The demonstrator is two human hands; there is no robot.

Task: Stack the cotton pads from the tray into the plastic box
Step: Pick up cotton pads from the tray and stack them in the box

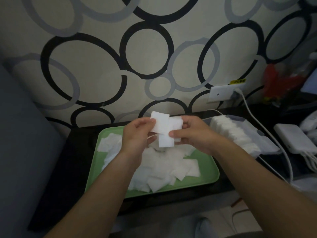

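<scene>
Cotton pads (159, 170) lie in a loose white heap on the green tray (92, 169), which sits on a dark table (72, 169). Both bare forearms reach forward over the tray and converge above its far half. The left hand (135, 134) is raised with its fingers curled, pinching the left edge of a few held pads (164, 127). The right hand (193, 133) meets it from the other side, thumb pressed across the front of the lower pad and fingers wrapped behind. The held pads overlap unevenly, clear of the heap. Behind and to the right, the plastic box (253, 134) holds a packed row of pads (229, 129). A white cable (267, 131) runs past it to a wall socket (221, 93).
</scene>
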